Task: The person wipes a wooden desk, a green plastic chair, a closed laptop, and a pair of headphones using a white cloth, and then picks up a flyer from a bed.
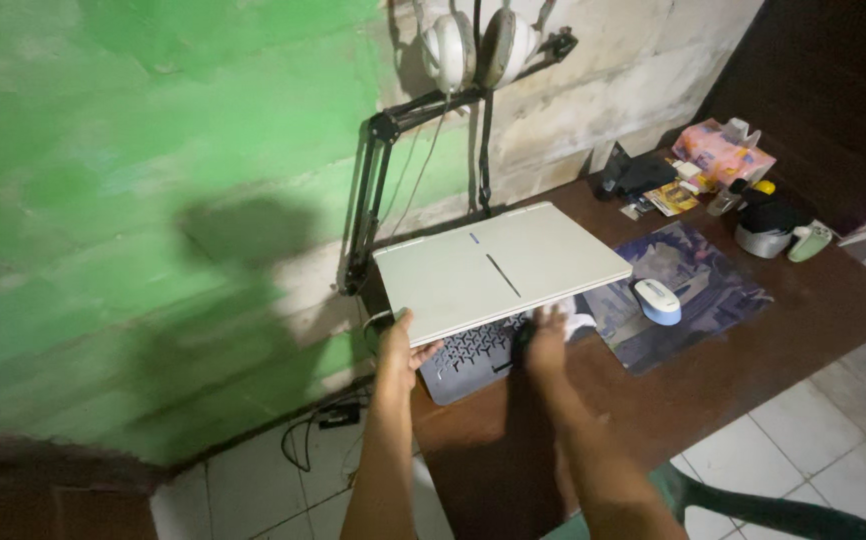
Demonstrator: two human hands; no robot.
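head view, near to far. a green chair [753,505] edge shows at the bottom right beside a brown desk [713,390]. both forearms reach up from the bottom edge. the left hand [400,345] grasps the near left corner of a closed white laptop [498,268], thumb on the lid. the right hand [549,330] meets the laptop's near edge at mid-length; its fingers are hidden beneath, so its grip cannot be told. the laptop sits tilted over a grey vented stand [473,358] on the desk. just right of it lies a mousepad [688,295] bearing a white mouse [658,300]. farther right, small items cluster near a pink tissue pack [721,150]. behind the laptop a black arm mount [373,190] rises along the green and white wall [133,200], carrying white headphones [478,45].
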